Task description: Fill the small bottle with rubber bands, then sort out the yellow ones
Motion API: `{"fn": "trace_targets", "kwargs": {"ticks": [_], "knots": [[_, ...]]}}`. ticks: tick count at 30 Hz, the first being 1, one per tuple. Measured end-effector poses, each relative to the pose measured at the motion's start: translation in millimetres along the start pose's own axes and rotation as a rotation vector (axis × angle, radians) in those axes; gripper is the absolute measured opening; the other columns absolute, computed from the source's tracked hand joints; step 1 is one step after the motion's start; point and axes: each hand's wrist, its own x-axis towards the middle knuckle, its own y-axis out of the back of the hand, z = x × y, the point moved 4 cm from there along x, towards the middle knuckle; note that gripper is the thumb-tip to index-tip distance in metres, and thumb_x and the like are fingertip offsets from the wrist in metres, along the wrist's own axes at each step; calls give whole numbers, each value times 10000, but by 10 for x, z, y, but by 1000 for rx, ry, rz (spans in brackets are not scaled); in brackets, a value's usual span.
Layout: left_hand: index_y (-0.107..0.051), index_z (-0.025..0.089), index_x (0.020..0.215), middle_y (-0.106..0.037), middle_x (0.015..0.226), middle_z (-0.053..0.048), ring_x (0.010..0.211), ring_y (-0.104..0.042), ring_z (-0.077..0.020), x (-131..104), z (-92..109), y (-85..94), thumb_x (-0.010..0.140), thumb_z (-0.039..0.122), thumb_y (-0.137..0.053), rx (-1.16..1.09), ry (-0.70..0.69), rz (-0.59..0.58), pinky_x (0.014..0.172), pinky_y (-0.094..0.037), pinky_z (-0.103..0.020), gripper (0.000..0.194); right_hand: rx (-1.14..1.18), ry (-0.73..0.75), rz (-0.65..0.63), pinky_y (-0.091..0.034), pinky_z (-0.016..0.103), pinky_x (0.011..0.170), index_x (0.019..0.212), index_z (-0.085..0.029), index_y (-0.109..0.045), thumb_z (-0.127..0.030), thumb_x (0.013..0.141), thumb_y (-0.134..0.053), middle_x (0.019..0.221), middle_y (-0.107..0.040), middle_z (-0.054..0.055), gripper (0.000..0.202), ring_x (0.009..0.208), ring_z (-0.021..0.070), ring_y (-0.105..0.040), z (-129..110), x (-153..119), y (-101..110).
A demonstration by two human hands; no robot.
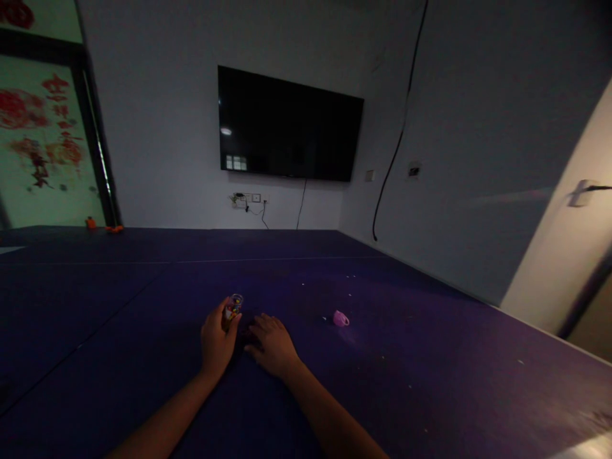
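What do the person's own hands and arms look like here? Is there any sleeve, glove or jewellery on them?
The bare left hand and bare right hand wear no gloves. No sleeve, watch or bracelet shows on the slim left forearm or the slim right forearm, down to the picture's bottom edge. In this dim light, thin rings or small markings cannot be made out.
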Motion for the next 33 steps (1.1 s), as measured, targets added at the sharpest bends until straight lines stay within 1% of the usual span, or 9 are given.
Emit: {"fn": "trace_targets", "kwargs": {"ticks": [2,4,8,14,17,22,26,30,33], "knots": [[-562,168,1183,-660,1093,-136,992,-621,-296,0,6,-1,853,434,-527,-5,-1,-5,875,-469,-458,425,20,26,10,-352,475,1027,1150,-208,-630,-411,868,-553,1286,-578,121,356,1231,278,-487,27,40,11],[-562,174,1187,-661,1090,-133,991,-623,-292,-2,12,0,854,427,-527,-12,3,-8,874,-471,-455,419,73,127,-9,-338,470,1038,1157,-216,-628,-492,850,-556,1284,-581,111,419,1221,269,-498,10,45,16],[-559,170,1192,-656,1093,-133,989,-621,-289,-11,18,-1,856,419,-524,-13,13,-12,870,-474,-453,419,143,310,-89,-289,463,1071,1196,-253,-601,-641,688,-652,1294,-575,84,641,1252,273,-467,-43,33,-13],[-562,171,1186,-648,1116,-135,1012,-612,-285,-22,35,-2,863,392,-527,-12,-4,-29,888,-467,-452,393,45,213,-115,-295,491,1059,1199,-238,-593,-466,805,-624,1308,-560,98,456,1277,281,-434,-17,142,-118],[-571,167,1179,-657,1099,-136,994,-620,-288,-22,45,4,858,394,-531,-5,-8,-32,876,-474,-457,395,14,204,-108,-312,489,1043,1177,-270,-601,-382,851,-580,1285,-579,68,346,1245,264,-466,-28,160,-137],[-582,183,1161,-665,1085,-127,986,-627,-292,-24,60,5,851,402,-541,-11,-18,-39,870,-477,-458,381,-5,230,-82,-418,379,910,992,-239,-675,-252,851,-539,984,-697,52,197,966,212,-619,-35,148,-99],[-582,190,1158,-669,1078,-124,976,-631,-292,-27,54,1,848,407,-546,-19,-21,-45,857,-482,-457,380,-57,182,-5,-417,389,881,808,-207,-688,-232,818,-534,806,-699,64,157,861,222,-625,2,145,-43],[-583,195,1154,-670,1079,-119,977,-631,-289,-31,45,2,849,404,-549,-11,-25,-55,859,-481,-457,371,-39,108,73,-399,401,925,792,-198,-686,-247,785,-564,907,-702,85,131,1017,252,-586,22,145,15],[-584,198,1152,-670,1080,-114,983,-628,-289,-35,50,4,850,393,-551,-9,-37,-62,865,-478,-464,361,-3,126,52,-386,408,961,953,-201,-678,-271,778,-595,1095,-669,86,206,1121,259,-540,2,137,7]]}}
